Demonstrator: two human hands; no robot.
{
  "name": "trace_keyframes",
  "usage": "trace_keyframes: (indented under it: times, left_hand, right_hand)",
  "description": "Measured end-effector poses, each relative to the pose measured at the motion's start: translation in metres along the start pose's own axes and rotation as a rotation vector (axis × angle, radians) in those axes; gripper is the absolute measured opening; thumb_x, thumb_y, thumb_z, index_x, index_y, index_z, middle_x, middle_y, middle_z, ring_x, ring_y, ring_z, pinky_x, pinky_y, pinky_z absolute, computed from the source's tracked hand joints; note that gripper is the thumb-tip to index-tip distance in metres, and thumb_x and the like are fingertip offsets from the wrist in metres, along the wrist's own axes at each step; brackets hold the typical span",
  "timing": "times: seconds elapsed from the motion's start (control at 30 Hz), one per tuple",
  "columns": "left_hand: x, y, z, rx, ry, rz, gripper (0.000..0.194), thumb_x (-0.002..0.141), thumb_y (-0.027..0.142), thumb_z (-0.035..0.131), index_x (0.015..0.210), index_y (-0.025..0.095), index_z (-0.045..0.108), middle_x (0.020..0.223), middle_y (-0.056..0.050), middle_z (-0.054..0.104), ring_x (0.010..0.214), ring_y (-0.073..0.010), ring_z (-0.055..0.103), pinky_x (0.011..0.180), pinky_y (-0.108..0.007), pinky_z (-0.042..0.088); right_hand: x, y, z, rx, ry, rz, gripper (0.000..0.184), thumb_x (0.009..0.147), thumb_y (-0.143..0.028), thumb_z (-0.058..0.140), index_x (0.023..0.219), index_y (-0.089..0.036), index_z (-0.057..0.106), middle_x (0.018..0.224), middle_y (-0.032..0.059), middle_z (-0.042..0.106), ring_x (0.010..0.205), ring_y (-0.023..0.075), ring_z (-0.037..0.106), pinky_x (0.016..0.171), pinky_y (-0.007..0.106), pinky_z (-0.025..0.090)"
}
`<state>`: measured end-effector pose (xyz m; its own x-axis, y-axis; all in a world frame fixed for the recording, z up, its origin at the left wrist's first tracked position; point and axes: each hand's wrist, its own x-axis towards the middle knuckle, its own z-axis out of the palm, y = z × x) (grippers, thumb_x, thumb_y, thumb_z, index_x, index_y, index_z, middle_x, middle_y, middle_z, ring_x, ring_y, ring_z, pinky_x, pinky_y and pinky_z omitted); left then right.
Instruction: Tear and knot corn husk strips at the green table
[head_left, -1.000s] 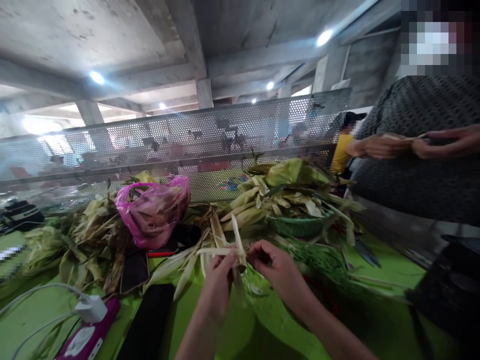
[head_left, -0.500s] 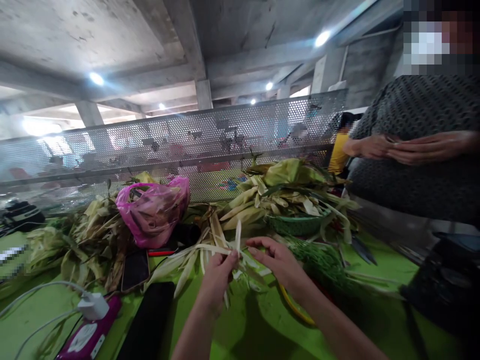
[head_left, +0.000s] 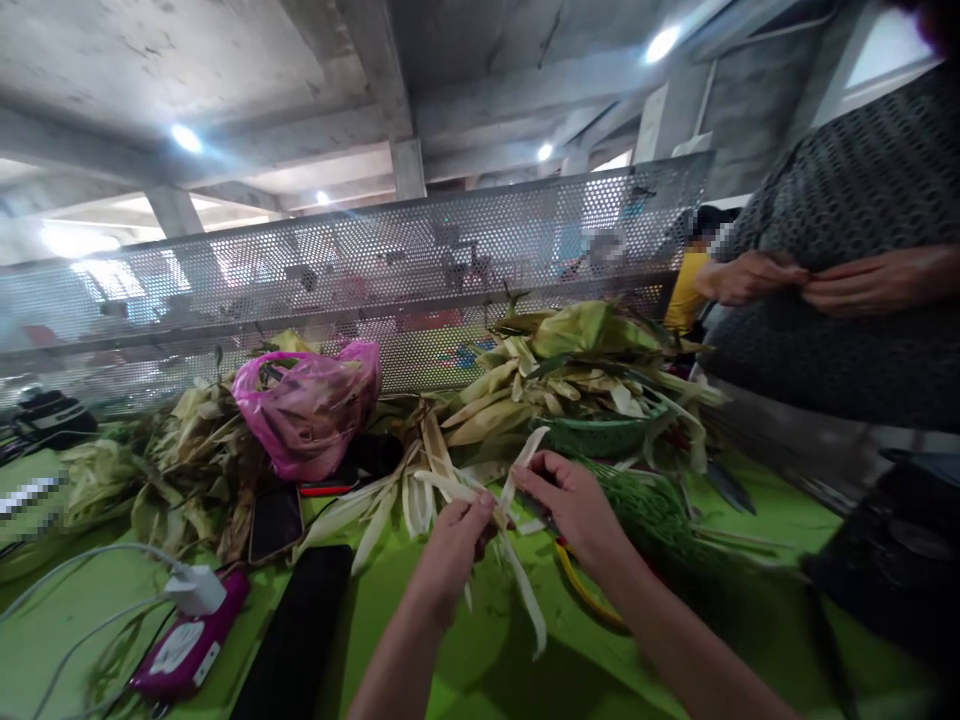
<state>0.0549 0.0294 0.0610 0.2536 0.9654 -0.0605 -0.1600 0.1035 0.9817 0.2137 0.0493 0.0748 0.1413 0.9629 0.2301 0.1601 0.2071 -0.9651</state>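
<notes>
My left hand is closed on pale strips of corn husk, pinched between thumb and fingers. Beside it, my right hand pinches a corn husk strip that slants upward from the fingers. Another long strip hangs below the hands toward the table. Just behind the hands, more loose husk strips lie spread on the green table. Where the strips cross between my hands, the fingers hide part of them.
A pink plastic bag of husks and a green basket heaped with husks stand behind. Green thread-like strands and scissors lie right. At left are a phone, a black case and a purple power strip. A co-worker stands right.
My right hand has come in and closed on a husk strip it was apart from before. A long strip now hangs down below my hands. The view has shifted slightly.
</notes>
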Motion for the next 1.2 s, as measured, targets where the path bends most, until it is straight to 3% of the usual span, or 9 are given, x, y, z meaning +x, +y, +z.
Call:
trace_keyframes:
  times: [0.13,0.23,0.33,0.47,0.67,0.83,0.93,1.07,1.2]
  left_hand:
    - [0.001,-0.001,-0.002,0.112,-0.006,0.038,0.027,0.083,0.039,0.053,0.076,0.016,0.064,0.066,0.002,0.047,0.061,-0.0121,0.035,0.057,-0.025,0.026]
    - [0.002,-0.003,0.001,0.217,-0.090,0.109,0.017,0.081,0.027,0.052,0.079,0.017,0.066,0.072,-0.001,0.055,0.070,-0.0151,0.043,0.066,-0.026,0.032]
    - [0.004,-0.006,0.005,0.245,-0.172,0.164,0.020,0.084,0.031,0.052,0.085,0.017,0.067,0.081,-0.004,0.061,0.076,-0.0178,0.049,0.070,-0.028,0.036]
    - [0.004,-0.013,0.009,0.257,-0.238,0.171,0.027,0.084,0.038,0.055,0.092,0.015,0.068,0.081,-0.005,0.063,0.072,-0.0173,0.050,0.069,-0.028,0.038]
    - [0.002,-0.022,0.015,0.268,-0.243,0.125,0.027,0.078,0.042,0.064,0.077,0.015,0.070,0.063,-0.004,0.058,0.065,-0.0168,0.048,0.062,-0.027,0.037]
    - [0.003,-0.015,0.010,0.128,-0.143,0.090,0.033,0.079,0.047,0.063,0.079,0.015,0.069,0.063,0.000,0.051,0.058,-0.0118,0.039,0.056,-0.024,0.029]
    - [0.006,-0.011,0.004,-0.021,0.024,0.088,0.040,0.082,0.053,0.057,0.083,0.015,0.069,0.068,-0.001,0.054,0.059,-0.0111,0.039,0.056,-0.024,0.029]
    - [0.009,-0.009,-0.003,-0.225,0.129,0.080,0.046,0.081,0.058,0.056,0.084,0.013,0.069,0.069,-0.003,0.057,0.061,-0.0109,0.044,0.058,-0.022,0.034]
    - [0.012,-0.010,-0.004,-0.255,0.156,0.015,0.041,0.072,0.054,0.069,0.081,0.014,0.067,0.062,0.002,0.050,0.053,-0.0069,0.039,0.050,-0.019,0.027]
  right_hand:
    - [-0.003,-0.010,-0.005,-0.238,0.021,-0.176,0.029,0.078,-0.043,0.064,0.065,-0.020,0.054,0.058,-0.0037,0.047,0.055,0.0126,0.041,0.052,0.025,0.032]
    - [-0.008,-0.013,-0.002,-0.317,-0.178,-0.314,0.016,0.081,-0.035,0.064,0.087,-0.020,0.066,0.077,0.0004,0.058,0.064,0.0142,0.050,0.058,0.026,0.038]
    - [-0.010,-0.009,0.004,-0.382,-0.289,-0.365,0.009,0.080,-0.027,0.066,0.086,-0.021,0.067,0.085,0.0017,0.061,0.073,0.0156,0.055,0.064,0.026,0.041]
    - [-0.008,-0.001,0.005,-0.371,-0.222,-0.336,0.003,0.080,-0.020,0.062,0.077,-0.020,0.061,0.077,0.0000,0.061,0.072,0.0156,0.055,0.065,0.026,0.041]
    - [-0.009,-0.005,0.004,-0.339,-0.125,-0.341,0.010,0.081,-0.026,0.062,0.073,-0.020,0.060,0.074,0.0000,0.060,0.069,0.0160,0.055,0.064,0.027,0.041]
    - [-0.014,-0.015,0.002,-0.307,-0.016,-0.413,0.013,0.087,-0.030,0.057,0.093,-0.021,0.064,0.095,0.0048,0.063,0.077,0.0173,0.057,0.068,0.028,0.044]
    - [-0.013,-0.013,0.002,-0.228,-0.016,-0.266,0.013,0.087,-0.034,0.056,0.089,-0.022,0.059,0.087,0.0032,0.062,0.070,0.0163,0.056,0.063,0.028,0.044]
    - [-0.010,-0.002,0.009,0.019,-0.281,0.065,0.020,0.085,-0.042,0.056,0.084,-0.022,0.052,0.068,-0.0025,0.057,0.053,0.0132,0.053,0.051,0.026,0.042]
    - [-0.007,0.002,0.013,0.077,-0.292,0.040,0.024,0.076,-0.038,0.067,0.085,-0.020,0.054,0.071,-0.0017,0.058,0.063,0.0134,0.054,0.058,0.026,0.043]
